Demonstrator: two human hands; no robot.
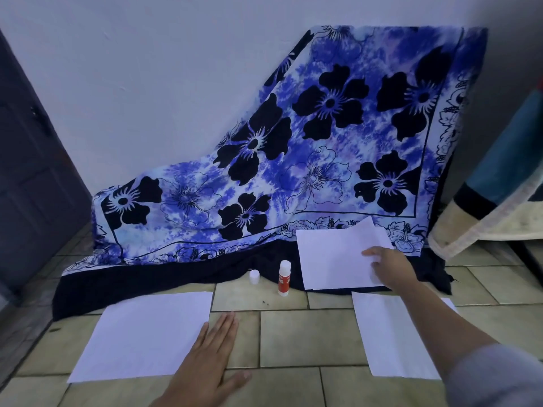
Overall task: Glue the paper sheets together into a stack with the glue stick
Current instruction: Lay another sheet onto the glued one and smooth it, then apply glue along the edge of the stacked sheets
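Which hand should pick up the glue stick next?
Probably the left hand: it lies flat and empty by the left sheet, while the right hand holds the far sheet. The glue stick stands between them.

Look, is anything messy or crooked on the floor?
In the far pile, which the right hand holds, one sheet sits crooked, with its corner poking out at the back. The glue stick stands open, with its cap apart beside it. Nothing looks spilled.

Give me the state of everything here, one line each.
Glue stick: upright, cap off.
Cap: standing left of it, apart.
Left sheet: flat, left hand resting on its right edge.
Far sheets: top corner lifted, gripped by right hand.
Right sheet: flat on tiles.
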